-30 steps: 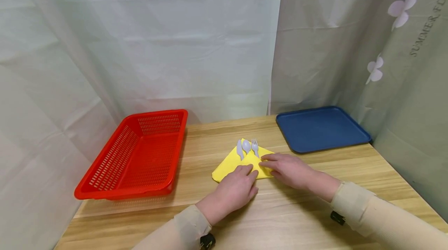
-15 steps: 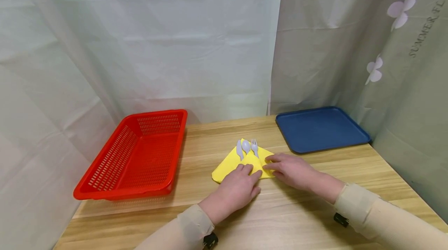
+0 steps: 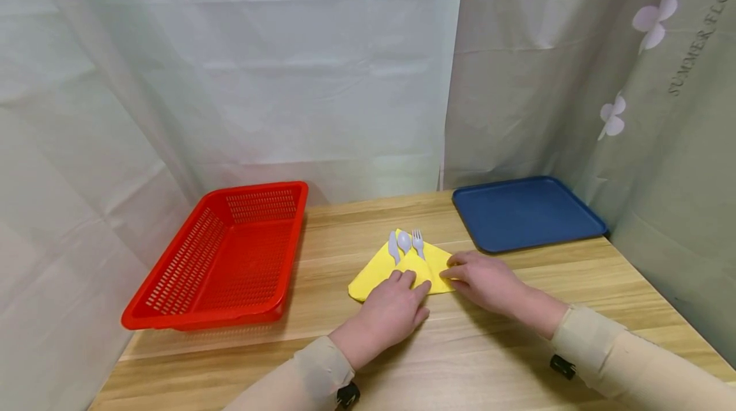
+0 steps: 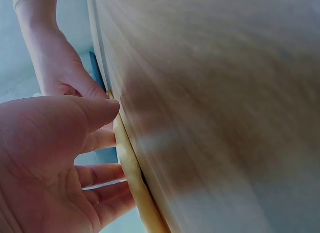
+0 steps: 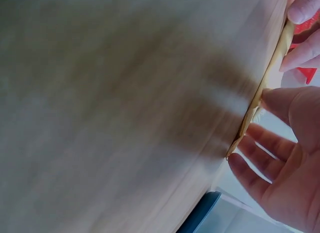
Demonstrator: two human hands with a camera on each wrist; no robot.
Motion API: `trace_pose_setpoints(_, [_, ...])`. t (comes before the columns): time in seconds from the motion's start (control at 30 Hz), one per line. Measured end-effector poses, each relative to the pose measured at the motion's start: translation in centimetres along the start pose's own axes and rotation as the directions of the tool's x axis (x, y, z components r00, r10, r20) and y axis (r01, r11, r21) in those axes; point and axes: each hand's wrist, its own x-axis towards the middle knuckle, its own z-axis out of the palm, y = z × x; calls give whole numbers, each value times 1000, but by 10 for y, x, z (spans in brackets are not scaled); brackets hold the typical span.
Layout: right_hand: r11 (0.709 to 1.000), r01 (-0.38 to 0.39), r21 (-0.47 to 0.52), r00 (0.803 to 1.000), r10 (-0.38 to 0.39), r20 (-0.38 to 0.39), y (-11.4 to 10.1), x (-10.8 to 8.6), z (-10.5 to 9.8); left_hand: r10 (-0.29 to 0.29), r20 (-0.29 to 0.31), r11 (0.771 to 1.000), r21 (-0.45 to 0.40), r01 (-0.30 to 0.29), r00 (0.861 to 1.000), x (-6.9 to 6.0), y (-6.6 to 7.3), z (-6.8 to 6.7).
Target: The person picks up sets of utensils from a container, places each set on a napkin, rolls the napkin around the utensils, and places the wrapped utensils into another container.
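A folded yellow napkin (image 3: 368, 275) lies on the table, wrapped around pale plastic cutlery. A knife (image 3: 393, 246), a spoon (image 3: 404, 241) and a fork (image 3: 418, 243) stick out of its top side by side, their lower parts hidden under the front fold. My left hand (image 3: 391, 310) rests extended fingertips on that fold. At the napkin's right corner, my right hand (image 3: 485, 280) touches the cloth with its fingers. In the right wrist view, the right hand's thumb lies at the napkin's edge (image 5: 272, 75), apart from the other fingers.
To the left stands a red perforated plastic basket (image 3: 253, 257). A blue tray (image 3: 529, 213) lies at the back right of the wooden table (image 3: 460, 360). Pale curtains (image 3: 322, 78) hang behind and on both sides.
My right hand has slid a little to the right, from the front fold toward the napkin's right corner. My left fingers have shifted slightly rightward on the fold.
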Motion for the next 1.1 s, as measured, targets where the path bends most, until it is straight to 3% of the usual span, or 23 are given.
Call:
trace_pose_setpoints(0.17, [993, -119, 19, 993, 119, -11, -2, 1, 1, 2, 0, 1000, 7, -2, 1000, 0, 0, -1])
trace_pose_setpoints(0.43, [965, -263, -20, 964, 264, 41, -2, 2, -3, 15, -36, 1000, 25, -14, 999, 1, -1, 4])
trace_pose_setpoints(0.77, [936, -350, -38, 928, 352, 125, -2, 9, -9, 8, -34, 1000, 19, -7, 999, 1, -2, 5])
trace_pose_setpoints(1.1, [912, -405, 59, 889, 379, 257, 10, 18, -16, 8, -16, 1000, 16, -8, 1000, 1, -1, 1])
